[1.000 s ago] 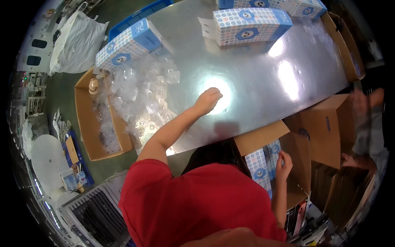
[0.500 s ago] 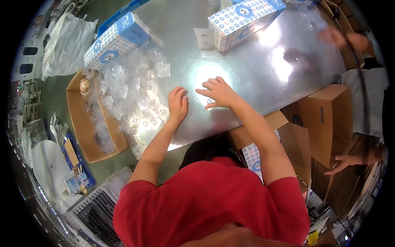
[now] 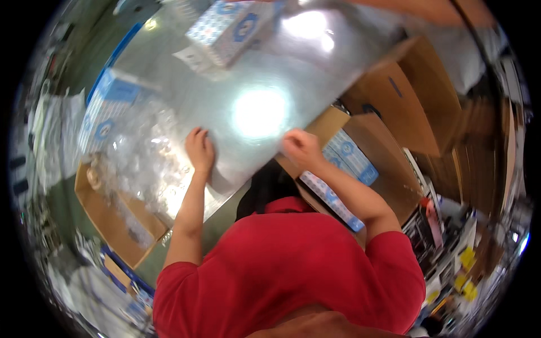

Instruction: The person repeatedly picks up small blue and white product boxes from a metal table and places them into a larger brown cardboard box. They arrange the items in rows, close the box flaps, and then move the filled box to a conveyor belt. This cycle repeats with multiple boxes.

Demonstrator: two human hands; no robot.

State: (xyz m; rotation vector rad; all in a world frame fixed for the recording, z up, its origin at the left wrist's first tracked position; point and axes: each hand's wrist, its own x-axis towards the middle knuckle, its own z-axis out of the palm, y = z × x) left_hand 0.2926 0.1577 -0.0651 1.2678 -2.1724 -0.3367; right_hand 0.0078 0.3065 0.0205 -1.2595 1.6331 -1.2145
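Note:
My left hand (image 3: 200, 151) rests on the metal table (image 3: 225, 96), beside a heap of small clear plastic packets (image 3: 149, 141). Its fingers are loosely bent and apart from the thumb, with nothing visible in them. At the table's near edge, my right hand (image 3: 301, 147) is blurred, its fingers curled together. Whatever it may hold cannot be made out. Just right of it stands an open cardboard box (image 3: 383, 141) containing several blue-and-white patterned boxes (image 3: 345, 151).
Another patterned box (image 3: 225, 34) with an open flap stands at the far side, and one more (image 3: 104, 110) leans behind the packets. A long cardboard tray (image 3: 115, 219) adjoins the heap. A larger carton (image 3: 394, 93) is at right. Another person's arm (image 3: 434, 8) crosses the top.
My right hand has drawn back from the tabletop to its near edge and its fingers have curled. My left hand stays by the packets. The view has turned toward the right-hand cartons.

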